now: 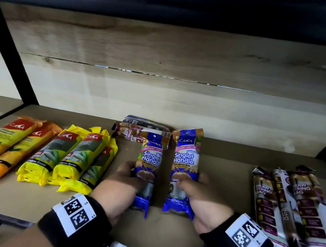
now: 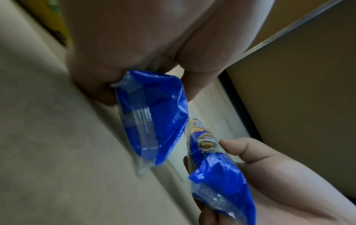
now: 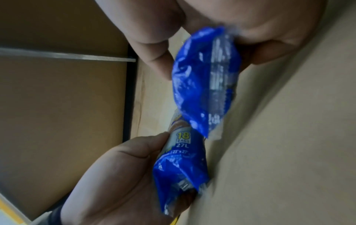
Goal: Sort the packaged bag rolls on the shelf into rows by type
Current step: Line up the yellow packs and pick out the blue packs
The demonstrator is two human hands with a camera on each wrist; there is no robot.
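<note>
Two blue "Singlet Handle" garbage bag packs are side by side at the middle of the shelf (image 1: 223, 171), pointing front to back. My left hand (image 1: 131, 177) grips the left blue pack (image 1: 150, 158) round its lower half, thumb on top. In the same way, my right hand (image 1: 191, 187) grips the right blue pack (image 1: 186, 156). In the left wrist view the left pack's sealed end (image 2: 154, 114) sticks out below my left hand (image 2: 134, 45). The right wrist view shows the right pack's end (image 3: 202, 83) under my right hand (image 3: 212, 22). Whether the packs rest on the shelf I cannot tell.
Two orange packs (image 1: 3, 145) lie at the far left, with three yellow packs (image 1: 73, 153) next to them. Brown-and-white "Draw String Bag" packs (image 1: 291, 203) lie at the right, and more of them (image 1: 134, 132) lie crosswise just behind the blue ones. A wooden back wall closes the shelf.
</note>
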